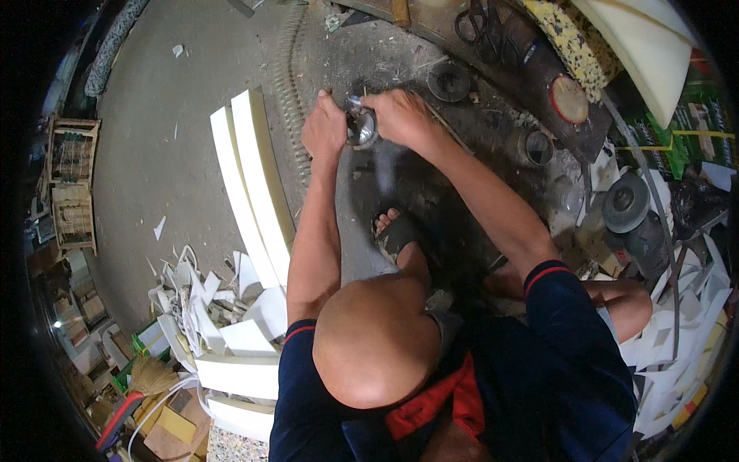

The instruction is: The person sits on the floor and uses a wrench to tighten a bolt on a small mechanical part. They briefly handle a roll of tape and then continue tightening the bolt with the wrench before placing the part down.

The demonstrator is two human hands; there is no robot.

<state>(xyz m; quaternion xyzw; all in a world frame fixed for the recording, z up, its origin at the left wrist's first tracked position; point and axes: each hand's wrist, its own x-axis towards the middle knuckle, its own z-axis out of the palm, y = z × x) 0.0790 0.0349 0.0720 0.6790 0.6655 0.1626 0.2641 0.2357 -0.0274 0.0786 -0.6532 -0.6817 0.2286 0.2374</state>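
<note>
Above the floor, both my hands are together in front of me, around a shiny, round metal piece [361,128] that looks like a small bowl or cup. My left hand [325,127] grips its left side, the thumb pointing away from me. On the other side, my right hand [402,119] is closed with its fingers at the piece's upper right rim. A small bluish-white bit shows by the right fingertips, too small to name. Whether the right hand grips the rim or a separate tool is hidden. My sandalled foot [396,235] is below.
Long white foam strips [250,177] lie left of my arm, above a heap of white offcuts [208,300]. A coiled spring-like strip [291,85] runs along the floor. Scissors [481,31], a dark ring [449,82] and a round tin [539,146] lie right.
</note>
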